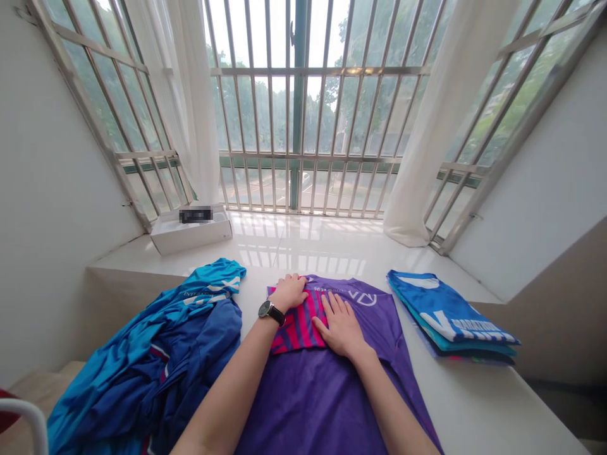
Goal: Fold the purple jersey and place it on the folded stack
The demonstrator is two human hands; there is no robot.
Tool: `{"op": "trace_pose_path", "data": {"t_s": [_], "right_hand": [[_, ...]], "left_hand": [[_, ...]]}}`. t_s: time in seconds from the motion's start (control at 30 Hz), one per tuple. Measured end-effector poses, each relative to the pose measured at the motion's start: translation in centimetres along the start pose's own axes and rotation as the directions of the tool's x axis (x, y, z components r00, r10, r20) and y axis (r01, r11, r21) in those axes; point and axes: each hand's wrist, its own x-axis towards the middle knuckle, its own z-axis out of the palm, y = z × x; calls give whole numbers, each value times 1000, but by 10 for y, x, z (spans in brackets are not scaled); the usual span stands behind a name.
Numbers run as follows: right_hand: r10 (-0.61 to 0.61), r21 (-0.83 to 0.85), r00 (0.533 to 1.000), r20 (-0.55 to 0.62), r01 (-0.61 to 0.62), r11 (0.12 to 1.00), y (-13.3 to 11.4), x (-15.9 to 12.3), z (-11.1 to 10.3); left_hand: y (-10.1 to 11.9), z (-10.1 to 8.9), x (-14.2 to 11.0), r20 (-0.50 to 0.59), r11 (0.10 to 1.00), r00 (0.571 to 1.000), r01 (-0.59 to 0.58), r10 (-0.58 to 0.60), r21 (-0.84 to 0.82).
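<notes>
A purple T-shirt [308,392] lies spread on the white ledge in front of me, with white print near its upper edge. On its upper left part lies a pink-and-purple striped piece of fabric [298,332], which looks like a sleeve folded inward. My left hand [290,292], with a black-strapped watch [271,311] at the wrist, rests on the striped fabric's top edge, its fingers laid over the cloth. Flat on the right edge of the stripes and the purple cloth, my right hand [344,323] has its fingers spread. Neither hand visibly grips the fabric.
Rumpled blue shirts [180,354] are heaped on the left. A stack of folded shirts [455,316], blue on top, sits to the right. Behind stand a white box [192,234] with a blurred dark item on it, white curtains [422,126] and a barred window [303,114].
</notes>
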Motion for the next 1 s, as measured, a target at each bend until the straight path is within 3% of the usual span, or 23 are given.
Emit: {"op": "trace_pose_path", "data": {"t_s": [0.3, 0.6, 0.77, 1.0], "right_hand": [[-4, 8, 1000, -11, 4, 1000, 1, 2, 1], [-5, 28, 1000, -27, 5, 1000, 5, 3, 4], [-7, 32, 999, -37, 8, 999, 5, 2, 2], [-3, 31, 999, -32, 4, 1000, 5, -1, -5]], "left_hand": [[-14, -2, 4, 8, 999, 999, 45, -45, -15], [-42, -21, -4, 133, 978, 970, 207, -205, 1], [-52, -22, -6, 158, 959, 946, 284, -283, 16], [-56, -18, -2, 148, 961, 951, 275, -273, 10]]}}
